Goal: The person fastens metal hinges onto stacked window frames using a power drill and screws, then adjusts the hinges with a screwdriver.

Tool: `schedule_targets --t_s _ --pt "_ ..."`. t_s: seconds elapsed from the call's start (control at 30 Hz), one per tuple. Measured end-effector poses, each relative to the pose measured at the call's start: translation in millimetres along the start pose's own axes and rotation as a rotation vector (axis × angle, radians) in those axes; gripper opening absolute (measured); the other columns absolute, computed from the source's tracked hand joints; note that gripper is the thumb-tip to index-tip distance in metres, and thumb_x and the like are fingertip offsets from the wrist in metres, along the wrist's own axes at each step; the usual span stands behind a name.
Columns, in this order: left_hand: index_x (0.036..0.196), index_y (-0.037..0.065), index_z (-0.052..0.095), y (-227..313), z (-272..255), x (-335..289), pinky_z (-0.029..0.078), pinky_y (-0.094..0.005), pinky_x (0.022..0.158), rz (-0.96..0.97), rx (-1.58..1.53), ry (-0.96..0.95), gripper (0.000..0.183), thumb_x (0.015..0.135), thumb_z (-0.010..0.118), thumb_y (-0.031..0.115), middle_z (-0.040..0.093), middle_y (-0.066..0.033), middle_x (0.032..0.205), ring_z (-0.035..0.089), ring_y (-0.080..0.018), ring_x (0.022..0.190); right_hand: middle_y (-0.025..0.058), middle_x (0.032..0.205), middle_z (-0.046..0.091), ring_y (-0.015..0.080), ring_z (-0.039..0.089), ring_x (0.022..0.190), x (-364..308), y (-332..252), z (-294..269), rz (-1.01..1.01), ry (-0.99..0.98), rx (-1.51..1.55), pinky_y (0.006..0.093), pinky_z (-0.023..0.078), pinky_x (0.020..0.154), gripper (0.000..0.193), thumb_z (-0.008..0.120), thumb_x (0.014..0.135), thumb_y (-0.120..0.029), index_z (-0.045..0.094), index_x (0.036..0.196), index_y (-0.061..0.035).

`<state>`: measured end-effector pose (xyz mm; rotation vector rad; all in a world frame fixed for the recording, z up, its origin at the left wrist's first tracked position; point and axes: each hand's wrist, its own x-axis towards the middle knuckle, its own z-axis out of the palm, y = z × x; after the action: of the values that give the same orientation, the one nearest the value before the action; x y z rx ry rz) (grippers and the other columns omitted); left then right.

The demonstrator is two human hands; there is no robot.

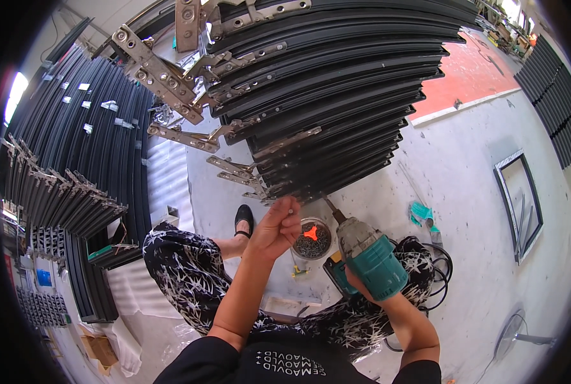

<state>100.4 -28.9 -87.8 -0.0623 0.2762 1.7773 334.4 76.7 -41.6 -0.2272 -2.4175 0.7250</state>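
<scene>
My right hand (357,285) grips a teal and grey power driver (374,259) by its handle. Its long bit (329,205) points up at the near end of a stack of black frame profiles (337,128). Close to that same end, my left hand (278,227) is closed in a pinch. A small shiny spot shows at its fingertips, too small to name. Metal hinge arms (231,168) stick out from the profiles' left ends, just beyond my left hand. Between my hands, lower down, stands a round bowl of screws (311,246) with an orange three-armed piece (310,233) in it.
More black profiles (74,128) with hinge arms are stacked at the left. A black rectangular frame (520,205) lies on the right floor. Teal scraps (421,212) and a dark cable (444,269) lie near my right knee. At the lower right stands a fan (511,334).
</scene>
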Motion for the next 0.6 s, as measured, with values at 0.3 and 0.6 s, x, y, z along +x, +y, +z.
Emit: schedule_targets --t_s 0.3,0.6 --pt "0.119 0.001 0.055 -2 33 5 0.045 -0.0214 0.066 0.031 0.216 0.169 0.028 0.094 0.056 0.012 0.058 -0.0056 0.097 0.05 -0.0128 0.08 0.0069 0.104 0.063 0.0198 0.06 0.097 -8 -5 -5 0.009 -0.032 0.03 0.0353 0.051 0.084 0.033 0.041 0.091 -0.025 0.058 0.112 -0.0061" --pt "0.116 0.0 0.056 2 60 -5 0.044 -0.0186 0.065 0.072 0.518 0.123 0.024 0.093 0.057 0.009 0.061 -0.0057 0.094 0.052 -0.0104 0.075 0.0085 0.11 0.062 0.0225 0.06 0.098 -15 -7 -4 0.422 -0.207 0.238 0.0386 0.05 0.084 0.035 0.033 0.096 -0.028 0.055 0.115 -0.0076"
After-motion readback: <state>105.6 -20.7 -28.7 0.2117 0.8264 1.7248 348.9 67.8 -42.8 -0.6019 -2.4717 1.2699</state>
